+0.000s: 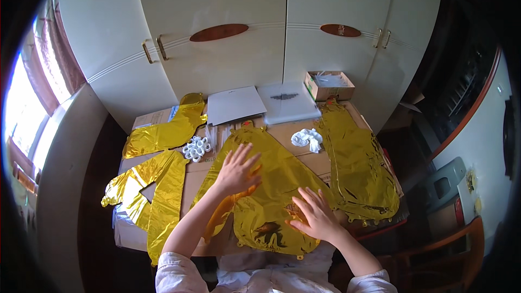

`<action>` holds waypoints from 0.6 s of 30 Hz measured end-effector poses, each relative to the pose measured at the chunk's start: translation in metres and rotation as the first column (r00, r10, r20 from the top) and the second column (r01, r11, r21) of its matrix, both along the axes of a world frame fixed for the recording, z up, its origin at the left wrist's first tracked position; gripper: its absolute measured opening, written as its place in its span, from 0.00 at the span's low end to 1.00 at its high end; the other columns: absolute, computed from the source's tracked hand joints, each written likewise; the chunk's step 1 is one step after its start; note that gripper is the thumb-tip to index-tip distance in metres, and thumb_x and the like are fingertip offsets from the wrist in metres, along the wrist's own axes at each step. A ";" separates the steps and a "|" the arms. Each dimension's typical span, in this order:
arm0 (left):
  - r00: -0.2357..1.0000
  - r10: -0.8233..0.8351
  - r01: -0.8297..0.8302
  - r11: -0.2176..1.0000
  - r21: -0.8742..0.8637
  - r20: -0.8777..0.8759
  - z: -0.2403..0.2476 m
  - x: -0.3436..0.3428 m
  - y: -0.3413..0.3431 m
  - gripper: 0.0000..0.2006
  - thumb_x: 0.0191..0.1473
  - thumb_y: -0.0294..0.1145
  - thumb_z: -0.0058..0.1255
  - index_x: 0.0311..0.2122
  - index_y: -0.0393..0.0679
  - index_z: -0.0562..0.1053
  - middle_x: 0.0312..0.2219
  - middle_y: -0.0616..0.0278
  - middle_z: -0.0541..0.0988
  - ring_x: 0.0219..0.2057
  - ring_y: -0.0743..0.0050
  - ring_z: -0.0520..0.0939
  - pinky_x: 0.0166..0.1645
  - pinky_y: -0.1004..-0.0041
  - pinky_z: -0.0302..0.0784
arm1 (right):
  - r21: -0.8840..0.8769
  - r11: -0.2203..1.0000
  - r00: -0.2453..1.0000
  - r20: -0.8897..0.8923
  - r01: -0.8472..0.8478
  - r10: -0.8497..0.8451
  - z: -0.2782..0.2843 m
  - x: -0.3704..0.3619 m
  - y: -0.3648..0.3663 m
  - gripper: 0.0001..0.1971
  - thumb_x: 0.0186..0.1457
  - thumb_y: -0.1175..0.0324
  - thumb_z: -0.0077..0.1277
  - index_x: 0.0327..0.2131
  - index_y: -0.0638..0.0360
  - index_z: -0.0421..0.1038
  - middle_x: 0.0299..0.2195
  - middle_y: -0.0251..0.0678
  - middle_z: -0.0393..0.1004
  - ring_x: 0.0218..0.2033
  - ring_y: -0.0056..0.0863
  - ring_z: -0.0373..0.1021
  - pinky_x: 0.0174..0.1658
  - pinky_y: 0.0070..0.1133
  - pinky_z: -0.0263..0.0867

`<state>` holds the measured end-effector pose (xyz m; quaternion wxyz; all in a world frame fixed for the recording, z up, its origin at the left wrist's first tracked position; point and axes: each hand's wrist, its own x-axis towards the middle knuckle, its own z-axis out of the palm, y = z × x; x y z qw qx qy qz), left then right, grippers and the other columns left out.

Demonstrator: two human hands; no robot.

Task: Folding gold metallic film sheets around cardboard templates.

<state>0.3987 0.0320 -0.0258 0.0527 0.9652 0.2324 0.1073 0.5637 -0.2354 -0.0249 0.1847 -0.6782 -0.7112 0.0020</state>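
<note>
Head view: left hand and right hand, both spread and empty, over one gold foil on the table; three foils flank it, two left, one right. Beyond: one box, one white pack, its print illegible.

A glossy gold foil piece is lying flat and limp across the middle of the cardboard-topped table. Its narrow end is pointing toward the far edge, and its sides are flaring into a broad base that is reaching the near edge. Small tabs are sticking out along its rim, and its creased lower part is showing dark and orange reflections.
</note>
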 end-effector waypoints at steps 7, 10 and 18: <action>0.991 0.015 -0.017 1.000 -0.013 -0.133 -0.009 -0.004 -0.007 0.36 0.54 0.65 0.38 0.64 0.59 0.55 0.65 0.56 0.52 0.66 0.52 0.48 0.66 0.46 0.40 | -0.138 0.969 0.957 0.181 -0.205 0.229 -0.001 -0.005 -0.062 0.39 0.47 0.43 0.55 0.60 0.43 0.55 0.60 0.36 0.54 0.60 0.35 0.54 0.62 0.42 0.48; 0.992 0.020 -0.024 0.999 -0.029 -0.122 -0.011 -0.002 -0.008 0.36 0.53 0.64 0.38 0.64 0.59 0.55 0.64 0.57 0.54 0.66 0.53 0.49 0.66 0.45 0.40 | 0.074 0.971 0.938 0.283 -0.227 0.198 -0.015 -0.010 -0.067 0.18 0.51 0.60 0.53 0.47 0.45 0.70 0.52 0.28 0.67 0.53 0.25 0.62 0.59 0.35 0.55; 0.997 0.071 -0.069 0.995 -0.068 0.027 -0.026 -0.004 -0.003 0.32 0.57 0.54 0.40 0.63 0.49 0.57 0.63 0.58 0.57 0.66 0.50 0.50 0.66 0.48 0.43 | 0.320 0.890 0.918 0.334 -0.325 0.215 0.036 -0.007 -0.047 0.05 0.50 0.66 0.53 0.33 0.45 0.76 0.39 0.20 0.76 0.44 0.18 0.69 0.51 0.27 0.60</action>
